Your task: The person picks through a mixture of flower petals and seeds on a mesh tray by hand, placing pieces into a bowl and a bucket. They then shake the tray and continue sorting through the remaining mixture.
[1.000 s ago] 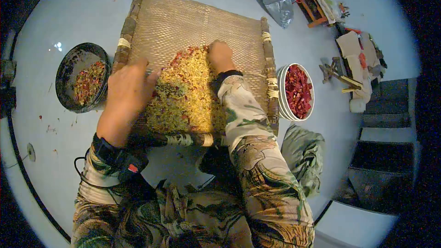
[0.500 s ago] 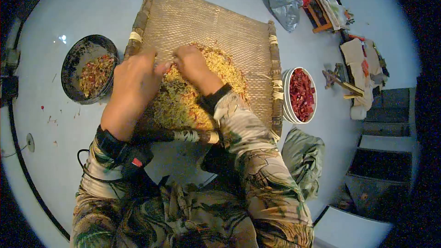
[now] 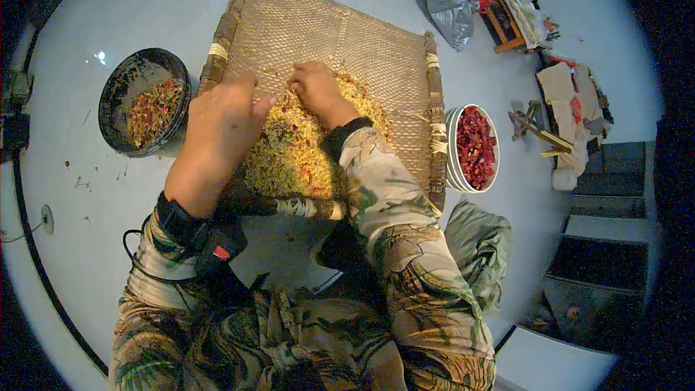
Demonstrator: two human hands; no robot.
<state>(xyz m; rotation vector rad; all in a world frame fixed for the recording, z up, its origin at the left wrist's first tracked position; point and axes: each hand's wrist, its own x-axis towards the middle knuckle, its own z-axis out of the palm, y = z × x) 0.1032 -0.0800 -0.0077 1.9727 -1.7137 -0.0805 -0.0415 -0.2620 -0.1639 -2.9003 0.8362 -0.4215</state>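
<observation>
My left hand [image 3: 223, 119] is over the left side of a woven tray [image 3: 340, 18] with a wooden frame, its fingers curled and mostly hidden behind the hand. My right hand [image 3: 317, 93] rests at the upper edge of a pile of yellow and reddish plant bits [image 3: 308, 159], its fingers bent down into the pile. What either hand may hold is too small or hidden to tell. Greenish bits [image 3: 271, 163] lie at the lower left of the pile.
Left of the tray stands a dark round basin [image 3: 112, 112] with mixed plant bits. A white bucket [image 3: 452, 152] of red pieces stands at the right. Beyond are a grey plastic bag [image 3: 449, 3], a wooden stool [image 3: 515, 40] and a green cloth bag [image 3: 479, 250].
My right hand has moved up and right, away from my left hand. My left hand has shifted slightly to the right. More of the pile's middle shows.
</observation>
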